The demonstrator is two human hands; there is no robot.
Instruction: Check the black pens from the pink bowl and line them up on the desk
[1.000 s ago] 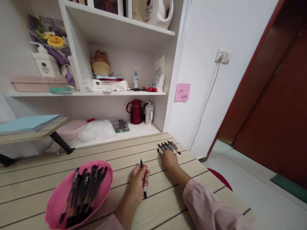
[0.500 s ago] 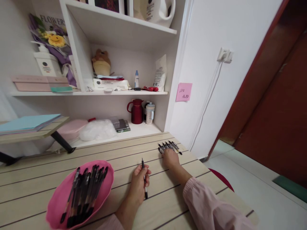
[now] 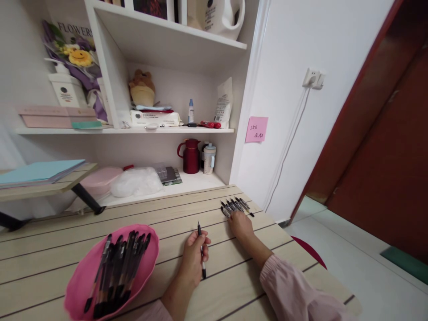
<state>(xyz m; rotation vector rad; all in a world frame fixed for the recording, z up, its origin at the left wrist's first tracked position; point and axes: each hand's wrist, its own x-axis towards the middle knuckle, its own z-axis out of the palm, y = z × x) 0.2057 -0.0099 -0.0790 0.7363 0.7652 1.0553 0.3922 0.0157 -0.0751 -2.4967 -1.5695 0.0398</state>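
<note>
Striped tabletop (image 3: 187,209) underlies both hands (image 3: 192,253) (image 3: 241,225), the left gripping a pen (image 3: 203,266).

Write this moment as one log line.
Left hand: holds slim black-and-white pen | Right hand: at row of black-and-clear pens, contact unclear | Pink scalloped bowl: dark slim pens inside

White backing (image 3: 74,29): "FLOWERS"; pink note (image 3: 257,129): "250"

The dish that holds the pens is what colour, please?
The dish is pink, as the head view shows best.
</note>
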